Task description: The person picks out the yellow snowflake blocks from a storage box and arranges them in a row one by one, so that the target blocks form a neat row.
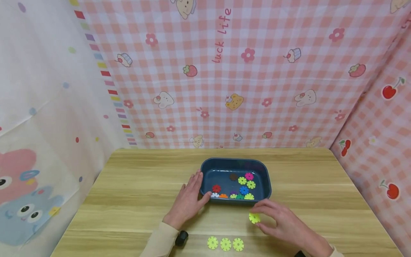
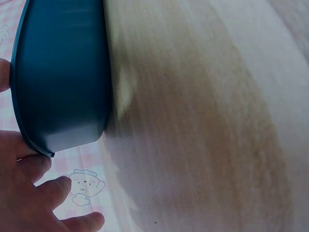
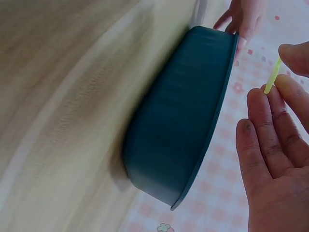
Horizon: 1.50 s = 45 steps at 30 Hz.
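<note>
A dark blue plastic bin (image 1: 236,201) stands on the table with several colored, notched plastic discs inside. My left hand (image 1: 187,201) rests against the bin's left end, fingers stretched along the side and thumb at the front rim; the left wrist view shows the fingers spread by the rim (image 2: 36,147). In front of the bin, my right hand (image 1: 282,221) pinches a yellow-green snowflake disc (image 1: 254,217) between thumb and fingertips. That disc appears edge-on in the right wrist view (image 3: 273,76). Three matching discs (image 1: 226,244) lie in a row nearer the front.
Inside the bin, yellow-green discs (image 1: 246,182) sit beside a pink one (image 1: 249,176), a blue one (image 1: 244,190) and a red one (image 1: 216,188). The wood-grain table (image 1: 141,178) meets a pink checked cloth (image 1: 266,78) behind and cloth walls at both sides.
</note>
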{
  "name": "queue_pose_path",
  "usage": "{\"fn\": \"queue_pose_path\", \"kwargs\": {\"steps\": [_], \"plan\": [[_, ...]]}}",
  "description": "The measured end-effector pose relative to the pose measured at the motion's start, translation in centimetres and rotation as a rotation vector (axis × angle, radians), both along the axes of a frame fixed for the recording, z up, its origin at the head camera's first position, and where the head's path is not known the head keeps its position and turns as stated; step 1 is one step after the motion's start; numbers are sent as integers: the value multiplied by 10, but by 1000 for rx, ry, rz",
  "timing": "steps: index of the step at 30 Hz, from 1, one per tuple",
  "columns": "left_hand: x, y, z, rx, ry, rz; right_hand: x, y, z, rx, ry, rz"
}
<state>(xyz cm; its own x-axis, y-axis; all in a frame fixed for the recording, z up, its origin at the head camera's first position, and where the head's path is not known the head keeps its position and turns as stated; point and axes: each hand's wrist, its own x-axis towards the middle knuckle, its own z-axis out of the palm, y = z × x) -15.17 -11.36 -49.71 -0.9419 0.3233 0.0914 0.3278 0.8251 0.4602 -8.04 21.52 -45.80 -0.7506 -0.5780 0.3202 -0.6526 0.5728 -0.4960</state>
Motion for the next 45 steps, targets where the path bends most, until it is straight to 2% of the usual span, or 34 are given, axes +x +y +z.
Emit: {"fn": "queue_pose_path", "kwargs": {"steps": [5,8,13,15,20,24,27,38,45], "plan": [[0,0,1,1,-3,-2,6,3,-3,15,12,-8],[0,0,1,1,-1,-2,8,4,-4,20,-29,-8],[0,0,1,-3,13,-6,11,6,-4,37,-179,-14],[-1,0,1,-4,15,-6,12,7,-5,43,-205,-7],[-1,0,1,-8,8,-4,14,6,-9,21,-292,34],[-1,0,1,-5,5,-3,15,6,-11,-9,-415,69],[-1,0,1,2,7,-6,15,5,-13,-2,-467,85],[-1,0,2,4,7,-8,18,0,-20,65,-492,103],[0,0,3,0,-3,-6,18,-1,-26,103,-576,90]]}}
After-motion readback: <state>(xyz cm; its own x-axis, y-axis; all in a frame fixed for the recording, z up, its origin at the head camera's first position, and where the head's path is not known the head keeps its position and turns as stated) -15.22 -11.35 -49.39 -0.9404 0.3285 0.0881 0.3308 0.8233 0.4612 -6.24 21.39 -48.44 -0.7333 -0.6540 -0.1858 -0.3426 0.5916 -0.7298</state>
